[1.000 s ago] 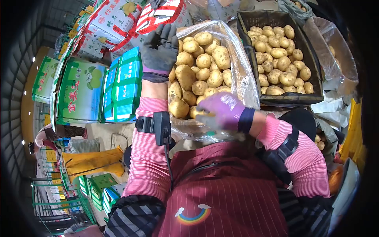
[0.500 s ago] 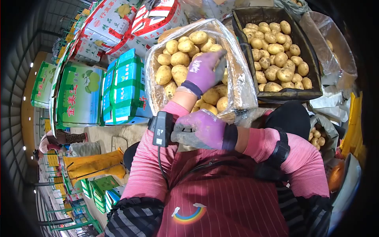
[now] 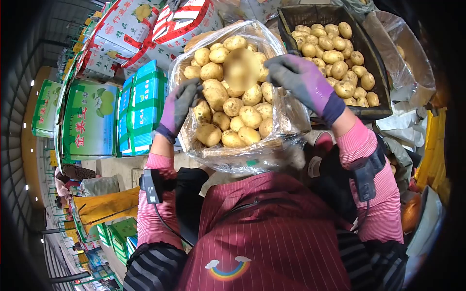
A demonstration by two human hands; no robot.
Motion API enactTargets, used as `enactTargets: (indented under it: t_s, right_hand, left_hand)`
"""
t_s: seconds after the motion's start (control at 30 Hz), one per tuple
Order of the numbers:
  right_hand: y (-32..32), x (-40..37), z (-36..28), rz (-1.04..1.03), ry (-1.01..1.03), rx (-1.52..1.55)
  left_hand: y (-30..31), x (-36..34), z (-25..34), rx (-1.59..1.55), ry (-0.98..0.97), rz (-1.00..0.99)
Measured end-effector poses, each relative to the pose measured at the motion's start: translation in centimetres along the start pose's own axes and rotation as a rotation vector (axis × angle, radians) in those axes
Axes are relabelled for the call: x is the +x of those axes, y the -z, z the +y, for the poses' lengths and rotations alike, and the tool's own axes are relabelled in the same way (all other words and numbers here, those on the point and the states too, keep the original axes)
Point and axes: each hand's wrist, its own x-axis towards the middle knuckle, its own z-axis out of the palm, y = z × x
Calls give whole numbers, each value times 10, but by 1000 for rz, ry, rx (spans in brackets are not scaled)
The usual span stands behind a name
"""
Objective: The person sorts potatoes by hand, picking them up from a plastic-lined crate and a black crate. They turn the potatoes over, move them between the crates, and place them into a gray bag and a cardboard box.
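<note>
A cardboard box lined with clear plastic (image 3: 247, 164) holds several potatoes (image 3: 250, 116). My left hand (image 3: 182, 104), in a purple and grey glove, is at the box's left rim, its fingers bent over the liner's edge and apart. At the opposite rim is my right hand (image 3: 303, 82), gloved alike, its fingers reaching inward over the plastic with no potato in them. A round patch over the potatoes at the upper middle is blurred.
A dark-lined crate (image 3: 383, 92) of potatoes stands at the right, beside another plastic-lined box (image 3: 422, 72). Green (image 3: 90, 119), blue (image 3: 143, 109) and white-red cartons (image 3: 124, 29) are stacked at the left. A person (image 3: 62, 186) is in the left background.
My left hand has withdrawn from over the potatoes to the left rim. My right hand has moved up and right to the other rim. More potatoes in the near half are uncovered.
</note>
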Motion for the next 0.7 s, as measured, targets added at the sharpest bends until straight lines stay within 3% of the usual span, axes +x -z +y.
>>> enactTargets:
  t_s: [0.07, 0.1, 0.13, 0.2, 0.23, 0.27, 0.33, 0.5, 0.53, 0.63, 0.7]
  right_hand:
    - [5, 1, 12, 70, 16, -155]
    - [2, 1, 17, 68, 11, -160]
    - [-1, -2, 21, -13, 46, -433]
    - [-7, -5, 24, -178, 67, -812]
    - [-13, -2, 20, -258, 34, -822]
    - [-16, -1, 18, -336, 1, -832]
    - [-20, 2, 29, -287, 72, -820]
    - [-24, 16, 32, -314, 48, -896]
    - [-24, 20, 33, -314, 47, -906]
    - [-24, 25, 33, -316, 29, -902]
    - [-22, 25, 33, -317, 23, -895]
  left_hand:
    - [22, 8, -54, 339, 46, 85]
    - [18, 8, -69, 296, 109, 94]
    - [11, 10, -84, 259, 154, 72]
    - [-4, 25, -118, 562, -60, 133]
    - [-9, 33, -129, 696, -265, 141]
    - [-17, 42, -125, 686, -271, 132]
    - [-37, 62, -104, 1040, -452, 63]
    - [-90, 102, -73, 1280, -299, -387]
    - [-101, 103, -65, 1332, -177, -412]
    - [-100, 122, -105, 1419, -251, -390]
    - [-87, 110, -99, 1154, -297, -294]
